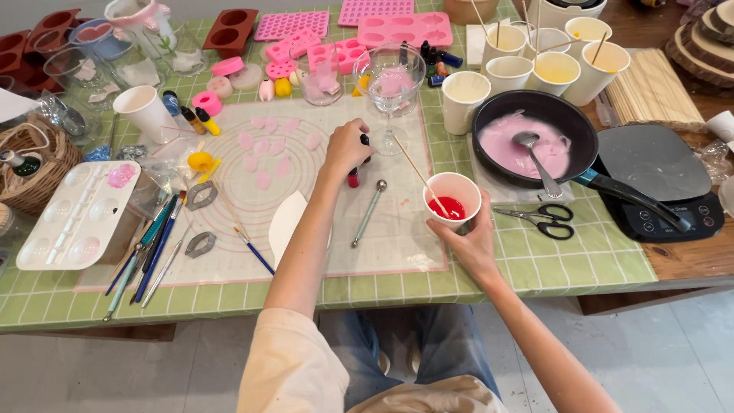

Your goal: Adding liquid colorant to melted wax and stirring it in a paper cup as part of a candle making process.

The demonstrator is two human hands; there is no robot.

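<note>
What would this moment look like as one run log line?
left hand: grips small red-tipped bottle on mat | right hand: holds paper cup of red liquid, wooden stick inside

The paper cup (452, 197) looks matt white, holding glossy red liquid and a thin wooden stick (420, 174). The frying pan (535, 138) is dark, smooth metal with a shiny steel spoon (535, 157). The mat (336, 206) seems translucent silicone. The stemmed glass (393, 84) is clear. The tablecloth (550, 260) looks wipeable, slightly glossy plastic.
</note>
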